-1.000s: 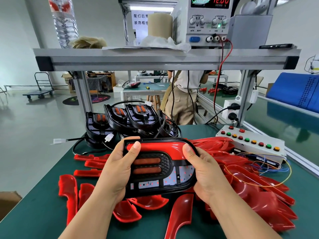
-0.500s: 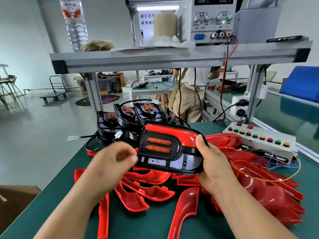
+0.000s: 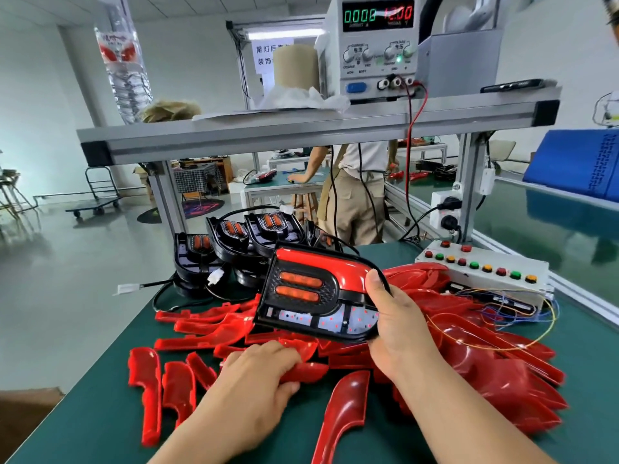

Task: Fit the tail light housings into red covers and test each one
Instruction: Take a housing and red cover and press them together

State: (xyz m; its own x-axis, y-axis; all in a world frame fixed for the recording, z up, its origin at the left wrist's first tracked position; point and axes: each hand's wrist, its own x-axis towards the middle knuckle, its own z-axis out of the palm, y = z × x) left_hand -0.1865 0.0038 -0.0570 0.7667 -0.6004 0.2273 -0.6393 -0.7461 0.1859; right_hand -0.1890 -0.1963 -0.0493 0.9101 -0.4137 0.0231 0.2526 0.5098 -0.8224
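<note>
- Green desk [image 3: 100, 413] under an aluminium shelf [image 3: 301, 128]; I note a power supply [image 3: 378, 45] on that shelf, display lit.
- Right hand [image 3: 395, 323] grips the tail light housing [image 3: 301, 289] by its right edge, raised off the desk and tilted, red across its top.
- Left hand [image 3: 261, 370], below and left of the right hand, closes on a loose red cover [image 3: 310, 370] lying on the desk.
- Further covers [image 3: 502, 363] heaped right of the right hand; bare black housings [image 3: 234, 242] stacked beyond both hands.
</note>
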